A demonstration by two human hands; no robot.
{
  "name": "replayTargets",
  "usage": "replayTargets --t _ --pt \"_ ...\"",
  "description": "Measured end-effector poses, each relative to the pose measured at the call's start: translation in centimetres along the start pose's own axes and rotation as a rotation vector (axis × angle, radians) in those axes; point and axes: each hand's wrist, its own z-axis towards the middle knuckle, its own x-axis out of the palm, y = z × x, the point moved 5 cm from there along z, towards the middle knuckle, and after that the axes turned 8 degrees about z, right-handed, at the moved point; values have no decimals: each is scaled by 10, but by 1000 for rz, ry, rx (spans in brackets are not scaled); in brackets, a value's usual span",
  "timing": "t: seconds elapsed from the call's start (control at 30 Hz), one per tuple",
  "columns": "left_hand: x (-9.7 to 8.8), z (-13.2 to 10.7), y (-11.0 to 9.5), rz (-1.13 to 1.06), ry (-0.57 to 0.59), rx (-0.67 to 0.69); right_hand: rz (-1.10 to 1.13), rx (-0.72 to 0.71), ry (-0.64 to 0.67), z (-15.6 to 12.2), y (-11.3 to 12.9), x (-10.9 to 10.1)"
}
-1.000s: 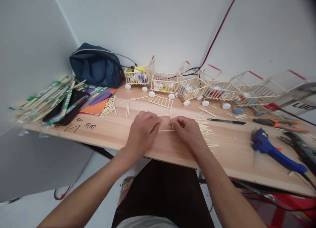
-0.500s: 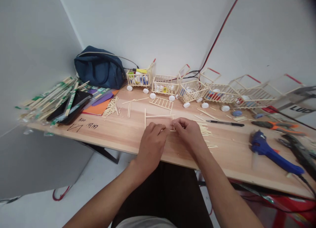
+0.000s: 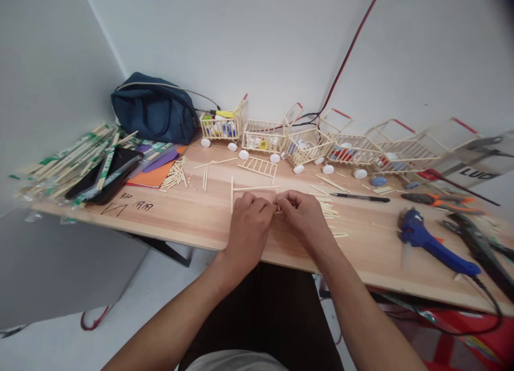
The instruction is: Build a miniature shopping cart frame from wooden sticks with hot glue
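A small frame of thin wooden sticks (image 3: 252, 189) lies on the table in front of me, its near side covered by my fingers. My left hand (image 3: 251, 221) is closed over the frame's near part, fingers curled and pressed to it. At the right corner my right hand (image 3: 299, 207) pinches the frame with thumb and forefinger. The two hands almost touch there. Just behind lies a ladder-like stick panel (image 3: 258, 167). Cut sticks (image 3: 330, 207) are scattered to the right of my right hand.
Miniature shopping carts made of sticks (image 3: 263, 138) line the wall. Left are a blue bag (image 3: 155, 108), wrapped chopsticks (image 3: 76, 157) and a short-stick pile (image 3: 175, 173). A pen (image 3: 359, 197), orange-handled pliers (image 3: 441, 201) and a blue glue gun (image 3: 436, 245) with its cord lie right.
The whole view has shifted slightly, so the table's things sit a little further left. Both hands stay at the frame's right corner, now slightly closer together.
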Motion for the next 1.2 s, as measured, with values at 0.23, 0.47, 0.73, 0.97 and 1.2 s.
replayTargets --t 0.23,0.47,0.73,0.97,1.2 --pt "-3 -2 -1 1 -9 8 7 -15 21 -4 2 -3" --pt "-11 -9 -9 -12 -21 92 -2 -43 60 -19 7 -9" --pt "-16 -25 -21 -82 -8 184 -24 -12 71 -42 8 -21" --pt "-21 -36 -36 -136 -23 262 2 64 104 -67 -1 -32" --pt "-19 -40 -39 -125 -54 299 -20 102 126 -81 -8 -41"
